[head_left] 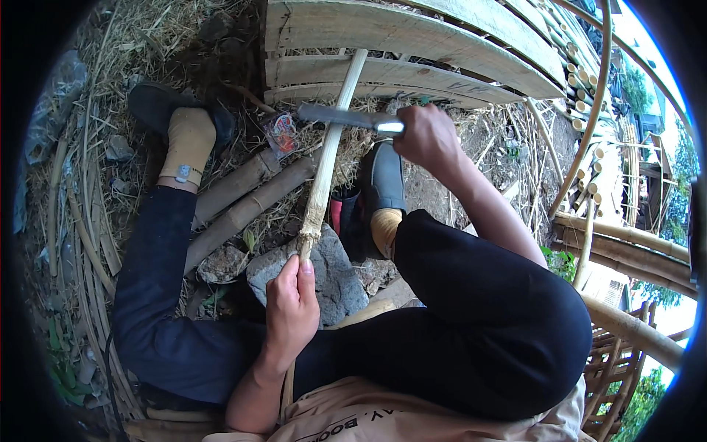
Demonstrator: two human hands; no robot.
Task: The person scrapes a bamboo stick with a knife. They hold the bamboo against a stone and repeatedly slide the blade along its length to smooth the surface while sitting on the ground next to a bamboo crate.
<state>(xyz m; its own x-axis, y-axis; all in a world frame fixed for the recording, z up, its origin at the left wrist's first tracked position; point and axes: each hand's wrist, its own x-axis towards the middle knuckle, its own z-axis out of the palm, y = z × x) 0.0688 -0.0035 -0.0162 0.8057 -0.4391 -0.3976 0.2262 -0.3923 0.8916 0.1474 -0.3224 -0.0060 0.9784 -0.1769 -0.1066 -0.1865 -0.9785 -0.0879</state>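
Observation:
My left hand (pixel 292 306) is closed round the lower part of a long pale stick (pixel 328 166), with the thumb pressed along it. The stick slants up and away, its far end lying in front of the wooden slats. Just above my left hand is a rougher, brownish knot, while the length beyond looks pale and scraped. My right hand (pixel 431 140) grips a knife (pixel 342 116) by its handle, which the fingers mostly cover. Its broad grey blade points left and crosses the stick's upper half; whether the edge bites into the wood is unclear.
A slatted wooden crate or pallet (pixel 398 33) stands ahead. A grey rock (pixel 331 272) sits below the stick, beside bamboo poles (pixel 250 210). Dry straw and a crumpled wrapper (pixel 280 134) lie about. Stacked bamboo (pixel 585 96) rises at the right. My bent legs flank the work.

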